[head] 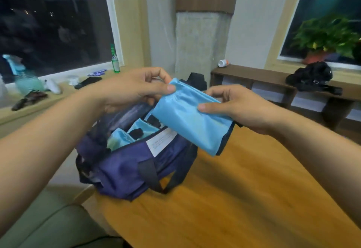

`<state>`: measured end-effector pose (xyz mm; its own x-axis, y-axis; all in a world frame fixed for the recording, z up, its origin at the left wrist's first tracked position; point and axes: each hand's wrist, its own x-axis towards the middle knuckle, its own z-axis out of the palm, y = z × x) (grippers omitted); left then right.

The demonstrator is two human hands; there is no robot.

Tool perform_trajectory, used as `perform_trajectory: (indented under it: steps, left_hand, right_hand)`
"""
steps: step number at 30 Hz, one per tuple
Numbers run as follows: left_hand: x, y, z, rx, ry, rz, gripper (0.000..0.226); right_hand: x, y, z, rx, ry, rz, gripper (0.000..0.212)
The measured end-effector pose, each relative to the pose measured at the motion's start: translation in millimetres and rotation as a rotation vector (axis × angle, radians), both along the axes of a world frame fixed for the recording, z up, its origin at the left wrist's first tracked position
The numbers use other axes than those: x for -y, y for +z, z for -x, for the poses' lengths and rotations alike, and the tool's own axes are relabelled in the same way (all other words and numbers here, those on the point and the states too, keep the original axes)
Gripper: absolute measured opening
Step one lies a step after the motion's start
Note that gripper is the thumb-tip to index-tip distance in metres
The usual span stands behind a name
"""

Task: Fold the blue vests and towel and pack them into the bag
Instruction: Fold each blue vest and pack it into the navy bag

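Note:
A folded light-blue vest (192,122) with dark trim hangs in the air over the right end of the open navy bag (125,167). My left hand (136,87) pinches its upper left corner between thumb and fingers. My right hand (234,105) grips its right edge, thumb on top. The bag stands on the wooden table (244,199) with its zip open. Inside it stand other folded light-blue vests (134,132), upright side by side. No towel can be made out.
A window ledge on the left carries a spray bottle (23,77), a green bottle (115,60), a phone (88,82) and small items. A low wooden shelf (273,80) at the right back holds a black bundle (310,77). A potted plant (326,38) stands at the window.

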<state>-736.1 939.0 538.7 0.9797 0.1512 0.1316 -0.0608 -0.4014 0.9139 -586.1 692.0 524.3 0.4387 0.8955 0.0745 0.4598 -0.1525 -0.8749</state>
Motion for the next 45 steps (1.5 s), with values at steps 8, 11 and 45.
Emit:
perform_trajectory:
  steps: [8, 11, 45]
  left_hand:
    - [-103, -46, 14, 0.067, 0.512, -0.402, 0.019]
    - [-129, -59, 8, -0.003, 0.525, -0.616, 0.022]
    - [-78, -118, -52, -0.282, 0.304, -0.941, 0.055]
  right_hand:
    - [-109, 33, 0, 0.382, -0.175, -0.029, 0.024]
    - [-154, 22, -3, 0.353, -0.167, -0.018, 0.026]
    - [-192, -38, -42, 0.847, -0.213, 0.705, 0.085]
